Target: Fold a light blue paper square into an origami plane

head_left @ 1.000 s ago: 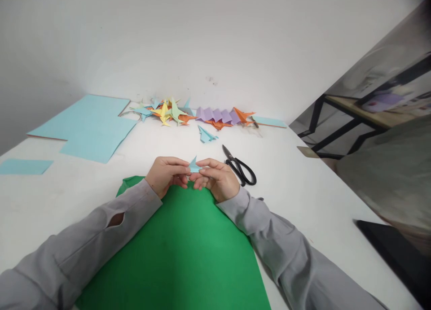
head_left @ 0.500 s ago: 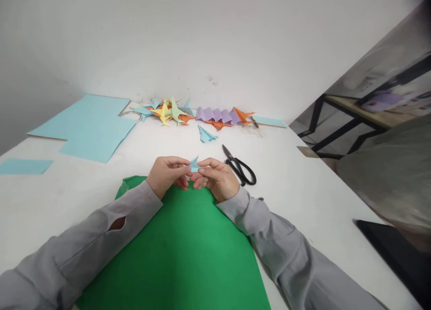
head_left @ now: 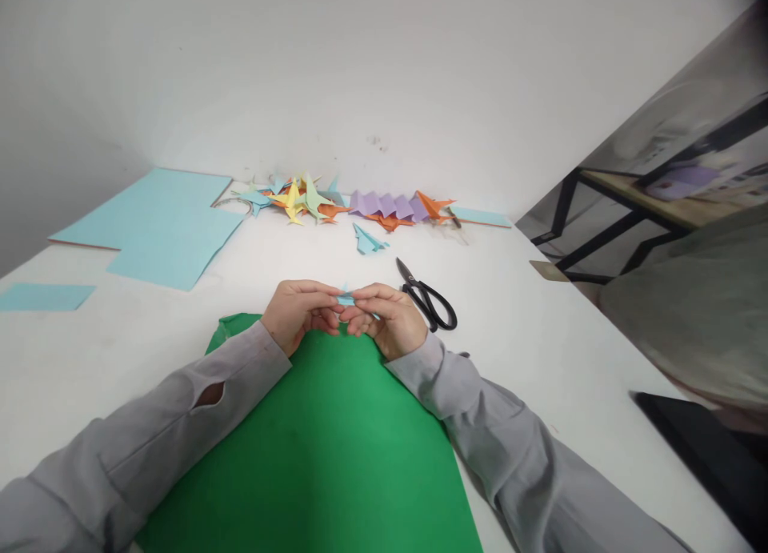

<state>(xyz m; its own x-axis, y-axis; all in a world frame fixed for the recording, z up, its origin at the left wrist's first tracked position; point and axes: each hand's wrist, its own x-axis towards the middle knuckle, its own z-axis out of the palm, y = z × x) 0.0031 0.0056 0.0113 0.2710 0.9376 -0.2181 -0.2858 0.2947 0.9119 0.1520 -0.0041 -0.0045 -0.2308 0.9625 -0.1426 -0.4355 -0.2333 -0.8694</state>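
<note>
A small folded piece of light blue paper (head_left: 346, 299) is pinched between both hands above the far edge of a green sheet (head_left: 312, 441). My left hand (head_left: 300, 309) grips its left side between thumb and fingers. On its right side, the thumb and fingers of my right hand (head_left: 390, 313) are closed on the same piece. Fingertips cover most of the paper, and a small tip points up between them. Black-handled scissors (head_left: 441, 305) lie just right of my right hand.
Large blue sheets (head_left: 168, 233) and a small blue sheet (head_left: 48, 297) lie at the left. Near the wall are folded paper shapes (head_left: 294, 201), a pleated purple strip (head_left: 387, 206) and a blue folded piece (head_left: 369, 241). A dark flat object (head_left: 696, 449) is at the right.
The blue paper has tilted flatter between my fingers, with less of its raised tip showing. My fingertips have shifted slightly on it.
</note>
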